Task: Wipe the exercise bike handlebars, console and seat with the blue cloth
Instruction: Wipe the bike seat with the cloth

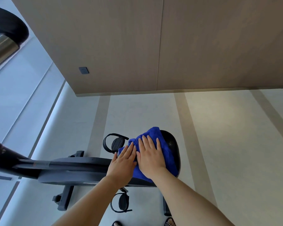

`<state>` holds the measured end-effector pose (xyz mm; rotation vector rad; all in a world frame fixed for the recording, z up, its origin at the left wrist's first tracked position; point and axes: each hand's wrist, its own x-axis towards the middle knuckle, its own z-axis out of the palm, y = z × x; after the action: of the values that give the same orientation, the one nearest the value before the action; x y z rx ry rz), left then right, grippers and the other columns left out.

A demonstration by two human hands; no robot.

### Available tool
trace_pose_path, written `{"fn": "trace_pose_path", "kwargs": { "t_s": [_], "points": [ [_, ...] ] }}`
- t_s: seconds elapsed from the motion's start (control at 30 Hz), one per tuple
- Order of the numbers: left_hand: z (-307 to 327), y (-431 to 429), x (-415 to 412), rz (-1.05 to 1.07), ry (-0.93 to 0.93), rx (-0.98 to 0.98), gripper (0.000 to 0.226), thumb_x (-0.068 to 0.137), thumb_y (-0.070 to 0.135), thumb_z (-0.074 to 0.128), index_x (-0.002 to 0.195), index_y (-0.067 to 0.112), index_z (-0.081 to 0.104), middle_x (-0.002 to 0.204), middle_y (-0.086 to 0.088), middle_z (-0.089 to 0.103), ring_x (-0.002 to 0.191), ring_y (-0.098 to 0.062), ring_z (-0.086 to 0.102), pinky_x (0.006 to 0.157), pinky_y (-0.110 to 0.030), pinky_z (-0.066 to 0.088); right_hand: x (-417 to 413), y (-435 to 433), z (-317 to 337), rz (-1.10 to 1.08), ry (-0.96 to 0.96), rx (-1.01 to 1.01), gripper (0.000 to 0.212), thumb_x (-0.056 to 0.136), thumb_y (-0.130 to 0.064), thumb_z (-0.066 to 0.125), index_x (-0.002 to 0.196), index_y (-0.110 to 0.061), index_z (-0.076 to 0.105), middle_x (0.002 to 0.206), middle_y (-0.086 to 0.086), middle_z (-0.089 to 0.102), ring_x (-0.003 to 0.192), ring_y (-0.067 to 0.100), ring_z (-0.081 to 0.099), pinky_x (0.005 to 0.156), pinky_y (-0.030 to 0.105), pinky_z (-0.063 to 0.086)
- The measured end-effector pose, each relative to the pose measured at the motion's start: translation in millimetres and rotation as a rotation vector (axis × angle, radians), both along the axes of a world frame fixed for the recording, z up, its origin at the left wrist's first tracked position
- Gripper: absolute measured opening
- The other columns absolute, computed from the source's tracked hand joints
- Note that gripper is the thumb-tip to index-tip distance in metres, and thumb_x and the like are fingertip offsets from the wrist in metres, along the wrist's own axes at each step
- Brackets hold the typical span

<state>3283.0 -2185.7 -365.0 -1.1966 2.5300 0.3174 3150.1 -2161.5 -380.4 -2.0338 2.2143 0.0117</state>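
1. Head view, hands: my left hand (123, 162) lies flat with its fingers straight and together, the fingertips resting on the near-left edge of the blue cloth (167, 154); it grasps nothing.
2. My right hand (151, 158) is spread palm-down on the middle of the cloth, fingers straight and slightly fanned; it presses and does not clench; the two hands lie side by side and touch along their inner edges.
3. Cloth position: draped and bunched over the black seat (174, 145), covering its left and near parts; the far-right part of the seat shows bare beyond the cloth.
4. Bike: the dark frame (75, 167) runs left from under my left wrist; one strapped pedal (117, 143) sits just left of the cloth, a second pedal (122, 202) is below, between my forearms.
5. Upper left, close to the camera: a black padded bar (10, 22) on a chrome tube (0, 49); I cannot tell which part of the bike it is.
6. Surroundings: pale floor (219, 128); wood-panel wall (121, 38) with a grey socket (83, 70).
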Motion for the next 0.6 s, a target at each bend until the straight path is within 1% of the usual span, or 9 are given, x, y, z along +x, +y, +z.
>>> {"fn": "trace_pose_path", "kwargs": {
  "t_s": [0.07, 0.13, 0.27, 0.33, 0.5, 0.6],
  "points": [
    [2.1, -6.9, -0.6, -0.032, -0.029, 0.024, 0.063, 0.099, 0.030, 0.035, 0.149, 0.023, -0.003, 0.155, 0.004, -0.021, 0.142, -0.019, -0.017, 0.115, -0.045, 0.005, 0.3, -5.4, -1.3, -0.005, -0.005, 0.011, 0.058, 0.100, -0.042, 0.016, 0.149, -0.011, 0.009, 0.158, 0.009, 0.012, 0.145, 0.027, 0.003, 0.113, 0.051, -0.007],
    [2.9, -13.1, -2.3, -0.006, -0.022, 0.047, 0.061, 0.099, 0.028, 0.032, 0.149, 0.022, -0.004, 0.156, 0.005, -0.018, 0.143, -0.017, -0.015, 0.116, -0.044, 0.005, 0.9, -11.0, -2.1, -0.007, -0.009, 0.017, 0.057, 0.100, -0.041, 0.017, 0.148, -0.010, 0.015, 0.156, 0.009, 0.018, 0.145, 0.027, 0.006, 0.113, 0.052, -0.006],
    [3.0, -16.3, -6.7, 0.057, -0.006, 0.070, 0.063, 0.098, 0.024, 0.033, 0.149, 0.021, -0.005, 0.156, 0.006, -0.016, 0.143, -0.016, -0.013, 0.116, -0.043, 0.005, 1.5, -18.6, -2.1, -0.005, -0.028, 0.002, 0.051, 0.099, -0.039, 0.021, 0.141, -0.011, 0.033, 0.149, 0.007, 0.035, 0.141, 0.026, 0.019, 0.114, 0.053, -0.001],
    [1.5, -13.1, -7.9, 0.092, 0.007, 0.066, 0.065, 0.097, 0.022, 0.034, 0.148, 0.020, -0.007, 0.156, 0.006, -0.016, 0.143, -0.016, -0.014, 0.116, -0.041, 0.005, 0.9, -18.7, -2.0, 0.004, -0.039, -0.010, 0.048, 0.099, -0.038, 0.024, 0.136, -0.012, 0.039, 0.145, 0.006, 0.041, 0.138, 0.025, 0.025, 0.113, 0.053, 0.003],
    [1.3, -1.5, -9.7, 0.145, 0.055, 0.036, 0.064, 0.099, 0.027, 0.032, 0.148, 0.020, -0.009, 0.156, 0.005, -0.016, 0.143, -0.016, -0.015, 0.116, -0.038, 0.005, -0.9, -14.9, 0.1, 0.029, -0.054, -0.061, 0.042, 0.099, -0.037, 0.028, 0.129, -0.014, 0.045, 0.139, 0.004, 0.045, 0.132, 0.023, 0.032, 0.110, 0.051, 0.013],
    [1.7, 7.5, -11.2, 0.209, 0.110, 0.034, 0.061, 0.100, 0.032, 0.026, 0.147, 0.020, -0.010, 0.156, 0.006, -0.015, 0.142, -0.013, -0.015, 0.116, -0.035, 0.005, -5.6, -10.4, 1.0, 0.044, -0.093, -0.093, 0.038, 0.099, -0.036, 0.029, 0.127, -0.014, 0.044, 0.139, 0.003, 0.045, 0.130, 0.021, 0.034, 0.109, 0.048, 0.016]
  ]
}}
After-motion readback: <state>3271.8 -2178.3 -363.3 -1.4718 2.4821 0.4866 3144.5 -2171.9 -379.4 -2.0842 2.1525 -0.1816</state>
